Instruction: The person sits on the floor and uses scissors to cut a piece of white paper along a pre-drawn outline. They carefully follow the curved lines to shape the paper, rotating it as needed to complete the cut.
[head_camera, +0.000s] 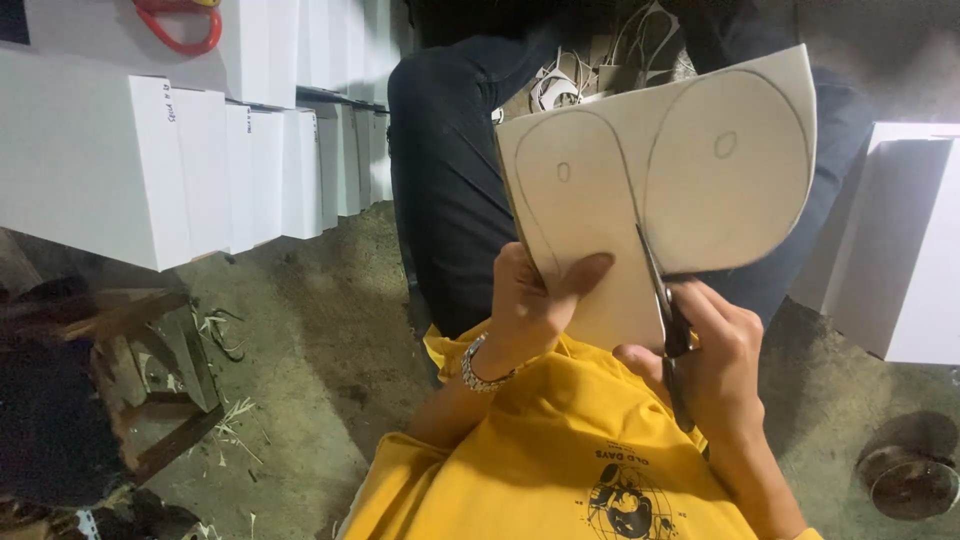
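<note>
White boxes (150, 170) stand in rows on a dirty floor (320, 330), far off beside the left hand (530, 300). That hand pinches a big cardboard sheet (660, 180) with drawn ovals. Just beside it, the right hand (715, 350) is closed around scissors (668, 320) cutting into the sheet's bottom edge.

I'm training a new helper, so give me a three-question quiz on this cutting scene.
1. True or false: the scissors are in the right hand.
2. What does the left hand hold?
3. The red-handled scissors lie: A) on the floor, B) on the white boxes, C) on the lap.

Key: 1. True. 2. The cardboard sheet with two pencilled outlines, pinched at its lower edge. 3. B.
</note>
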